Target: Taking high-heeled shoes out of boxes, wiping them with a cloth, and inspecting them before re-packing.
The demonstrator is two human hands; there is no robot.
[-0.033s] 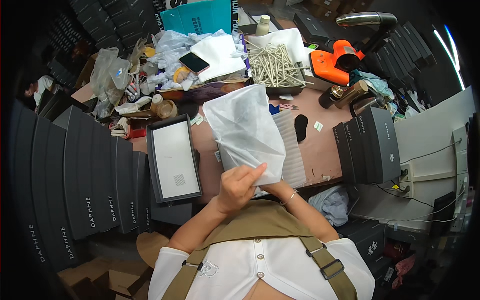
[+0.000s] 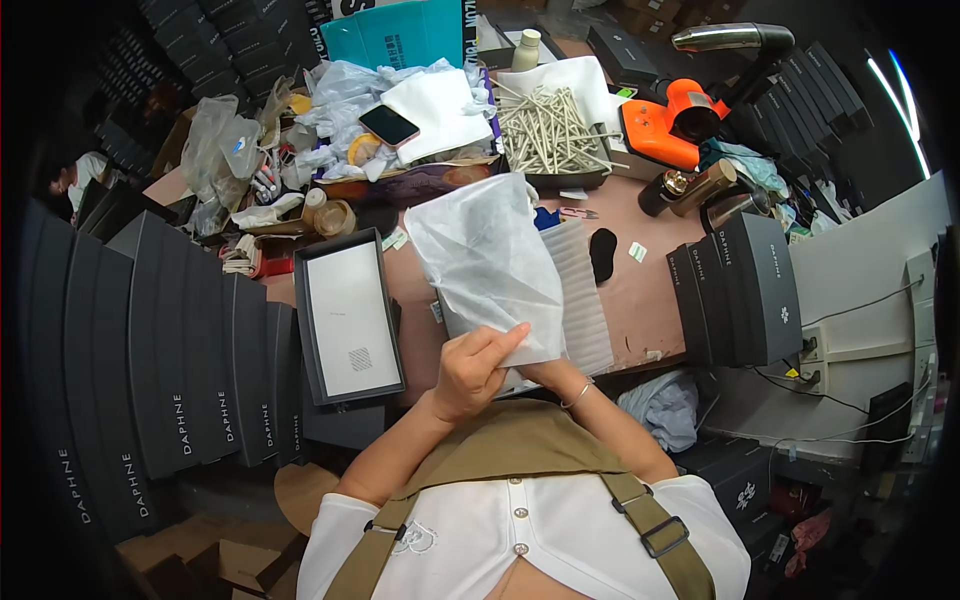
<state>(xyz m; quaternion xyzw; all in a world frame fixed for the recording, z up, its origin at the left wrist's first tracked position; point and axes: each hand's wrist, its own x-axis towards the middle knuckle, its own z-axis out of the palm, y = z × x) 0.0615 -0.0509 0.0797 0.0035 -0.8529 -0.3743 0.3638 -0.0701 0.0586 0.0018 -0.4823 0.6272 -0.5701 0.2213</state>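
Observation:
In front of my chest I hold up a thin white translucent sheet or bag (image 2: 490, 270). My left hand (image 2: 468, 375) pinches its lower edge between thumb and fingers. Behind or inside that edge goes my right hand (image 2: 552, 374); the sheet covers its fingers, so I cannot make out how they are shaped. Beneath it on the table lies ribbed white packing foam (image 2: 583, 295), partly covered. Left of my left hand stands an open dark box part (image 2: 393, 345) with a white inside. A black oval pad (image 2: 602, 254) lies right of the foam.
Dark shoeboxes stand in rows at the left (image 2: 165, 370) and right (image 2: 745, 290). A tray of pale sticks (image 2: 555, 128) is at the back, beside a phone (image 2: 388, 126) on white cloth. An orange device (image 2: 660, 135) and dark bottles (image 2: 662, 192) stand at the back right.
The white sheet has shifted slightly down and to the left, and its top edge has sunk a little. Both hands keep nearly the same place.

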